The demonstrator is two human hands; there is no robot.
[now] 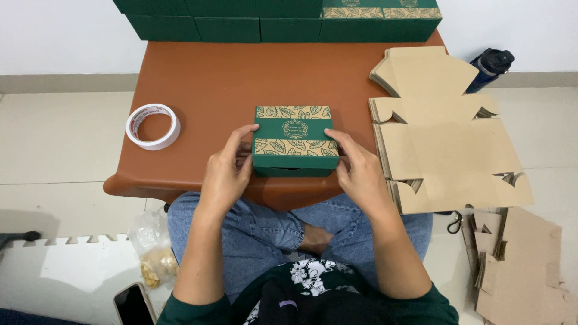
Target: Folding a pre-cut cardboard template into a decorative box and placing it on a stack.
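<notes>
While I watch from the head camera, the left hand [226, 174] and the right hand [359, 174] press half-open against both sides of a small dark green cardboard box with gold leaf bands [294, 139], on the near edge of a brown leather-like low table [211, 84]. Their palms are hidden. Beside lie a white tape roll [153, 126] and flat brown cardboard blanks [445, 138]; stacked green boxes [277, 21] are cut off above.

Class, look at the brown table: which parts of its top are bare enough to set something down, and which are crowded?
The brown table is bare between the tape roll and the green box, and behind that box up to the stacked green boxes. The right edge is crowded with flat cardboard blanks. Near the front, the left hand and right hand flank the box.
</notes>
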